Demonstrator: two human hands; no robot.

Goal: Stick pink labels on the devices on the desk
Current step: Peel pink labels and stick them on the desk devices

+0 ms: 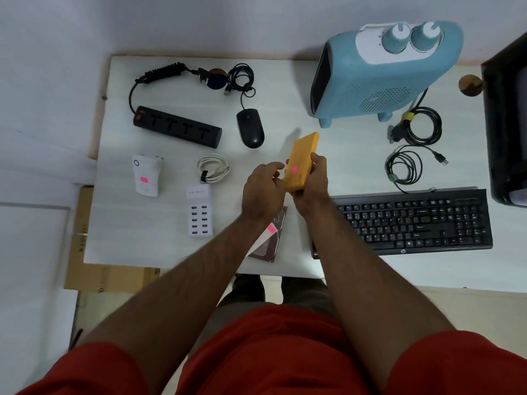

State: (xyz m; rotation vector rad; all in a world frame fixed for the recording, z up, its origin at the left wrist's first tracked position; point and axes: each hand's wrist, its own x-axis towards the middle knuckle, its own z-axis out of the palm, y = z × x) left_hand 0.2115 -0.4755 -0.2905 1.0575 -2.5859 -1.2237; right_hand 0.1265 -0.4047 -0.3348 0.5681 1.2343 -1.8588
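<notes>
My right hand [313, 181] grips an orange power bank [302, 155] above the middle of the desk. A small pink label [294, 168] sits on its face. My left hand [263, 189] is beside it, fingers curled near its left edge, pinching what looks like a small white scrap; I cannot tell what it is. A white adapter [147, 175] at the left carries a pink label [144, 179]. A hard drive [269, 240] under my left forearm also bears a pink label [271, 229]. The black power strip [178, 127], mouse [250, 128], white USB hub [199, 216], keyboard [413, 220] and blue heater [385, 72] show no label.
A white coiled cable [213, 168] lies by the hub, and black cable coils [405, 166] lie right of centre. A dark box [507, 124] stands at the right edge. A cardboard box [108, 275] sits below the desk's left front corner.
</notes>
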